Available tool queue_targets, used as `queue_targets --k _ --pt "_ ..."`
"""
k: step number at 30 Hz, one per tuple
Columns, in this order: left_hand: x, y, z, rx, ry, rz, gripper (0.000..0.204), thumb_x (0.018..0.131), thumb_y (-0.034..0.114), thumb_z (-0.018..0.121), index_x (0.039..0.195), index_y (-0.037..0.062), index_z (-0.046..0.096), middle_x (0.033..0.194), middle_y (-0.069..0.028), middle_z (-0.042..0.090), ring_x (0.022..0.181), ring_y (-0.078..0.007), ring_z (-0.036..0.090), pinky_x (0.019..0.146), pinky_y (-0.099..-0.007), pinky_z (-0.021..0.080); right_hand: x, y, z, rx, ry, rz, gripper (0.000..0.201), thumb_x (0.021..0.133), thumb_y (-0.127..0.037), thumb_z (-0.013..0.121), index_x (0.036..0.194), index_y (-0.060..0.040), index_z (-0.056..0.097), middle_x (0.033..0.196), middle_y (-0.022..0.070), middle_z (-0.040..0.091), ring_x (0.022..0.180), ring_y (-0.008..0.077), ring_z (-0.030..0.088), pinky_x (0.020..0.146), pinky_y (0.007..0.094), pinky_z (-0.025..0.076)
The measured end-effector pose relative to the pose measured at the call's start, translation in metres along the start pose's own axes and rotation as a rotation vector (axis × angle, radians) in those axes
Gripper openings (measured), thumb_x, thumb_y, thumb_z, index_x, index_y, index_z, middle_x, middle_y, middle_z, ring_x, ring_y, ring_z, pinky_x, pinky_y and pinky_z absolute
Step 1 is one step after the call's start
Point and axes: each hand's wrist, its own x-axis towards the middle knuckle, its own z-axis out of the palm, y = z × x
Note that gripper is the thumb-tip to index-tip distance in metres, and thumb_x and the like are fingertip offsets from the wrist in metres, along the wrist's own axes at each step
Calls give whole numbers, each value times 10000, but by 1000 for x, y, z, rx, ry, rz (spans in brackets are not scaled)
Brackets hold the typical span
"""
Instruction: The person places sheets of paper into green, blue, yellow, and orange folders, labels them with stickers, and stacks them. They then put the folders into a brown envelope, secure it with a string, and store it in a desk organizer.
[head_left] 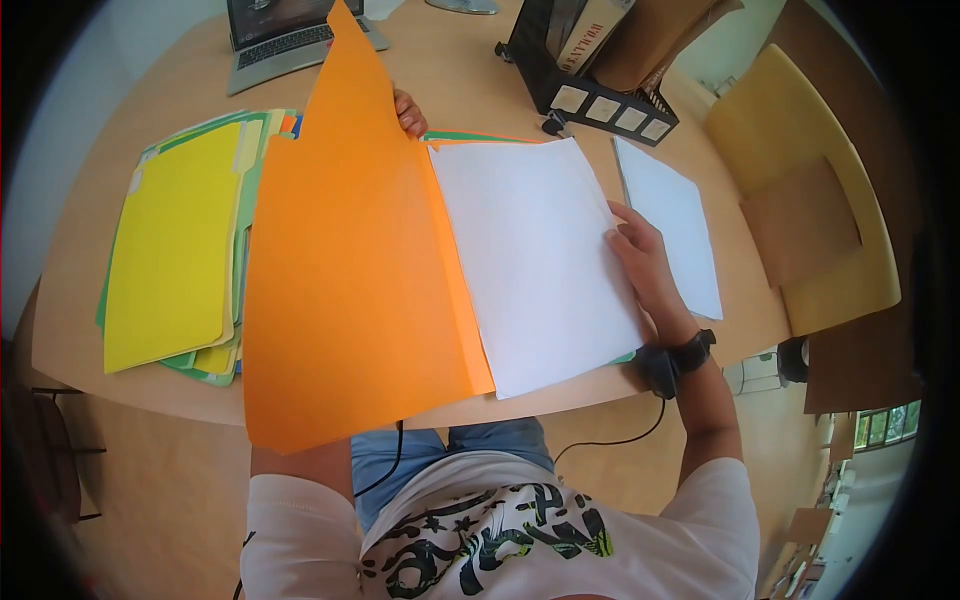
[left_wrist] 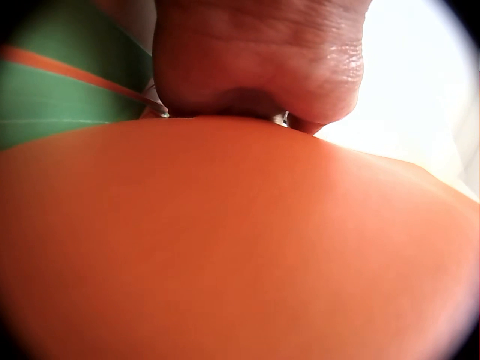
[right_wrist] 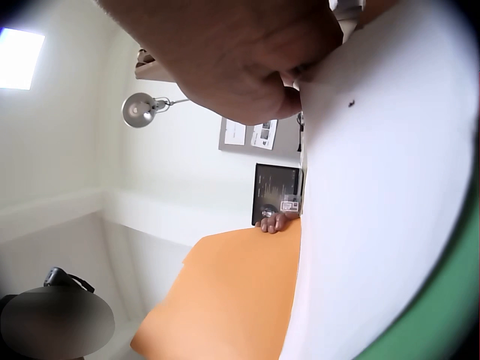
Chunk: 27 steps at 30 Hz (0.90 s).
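An orange folder (head_left: 345, 270) stands opened, its cover raised to the left over the near edge of the table. Curled over the cover's inner top edge are the fingers of my left hand (head_left: 409, 113); the left forearm is hidden behind the cover. In the left wrist view this hand (left_wrist: 259, 60) bends at the edge of the orange sheet. White paper (head_left: 540, 260) lies in the folder's right half. My right hand (head_left: 640, 255) pinches the paper's right edge, thumb on top. Green folder edges (head_left: 470, 135) show underneath.
Yellow and green folders (head_left: 170, 240) are stacked at left. A laptop (head_left: 285, 40) stands behind, a black file rack (head_left: 600, 90) with books at the back right. More white paper (head_left: 675, 225) lies right of the folder, and a yellow chair (head_left: 800, 190) stands beyond the table.
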Motion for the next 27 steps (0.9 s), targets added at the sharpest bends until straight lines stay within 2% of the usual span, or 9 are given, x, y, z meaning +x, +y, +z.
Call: queue_targets --k 1,4,10,13,19,22,27 --pt "6 -3 0 -25 -45 41 266 872 301 594 967 53 603 885 -82 659 923 -214 621 818 -327 434 0 -2 1 9 -6 3 402 884 -42 519 1281 14 485 787 17 567 684 66 518 624 215 431" --pt "5 5 22 -37 45 -29 215 869 302 575 880 96 637 852 -62 677 927 -213 618 885 -356 374 2 0 3 7 -24 8 412 882 -42 530 1288 12 481 813 28 586 713 70 537 644 217 444" --pt "1 6 46 49 227 11 204 875 286 574 879 92 637 863 -66 677 949 -220 615 890 -356 374 0 -2 5 -2 -24 14 409 881 -27 528 1283 29 479 875 45 615 756 78 556 683 222 457" --pt "5 9 41 56 143 -17 199 879 274 570 882 88 640 874 -68 677 952 -224 617 895 -354 374 -10 -6 -5 145 -70 -26 399 883 -22 523 1275 37 482 919 53 620 793 83 563 718 220 460" --pt "12 6 41 12 42 -39 213 895 270 543 901 81 641 888 -71 674 946 -220 619 899 -337 380 -17 -8 -8 249 4 -80 393 891 -32 522 1270 58 471 1015 76 618 873 92 572 782 222 461" --pt "11 5 45 17 62 -26 222 903 280 530 890 84 635 896 -72 674 959 -210 616 902 -333 382 -12 -5 -5 285 -11 -37 396 888 -36 525 1267 63 469 1019 78 618 869 95 577 780 227 465" --pt "15 -7 63 -8 171 175 273 918 302 494 863 67 620 881 -85 671 891 -213 637 838 -328 432 -5 -5 4 276 -46 11 393 881 -38 531 1259 54 480 1003 73 623 856 89 577 769 223 466"
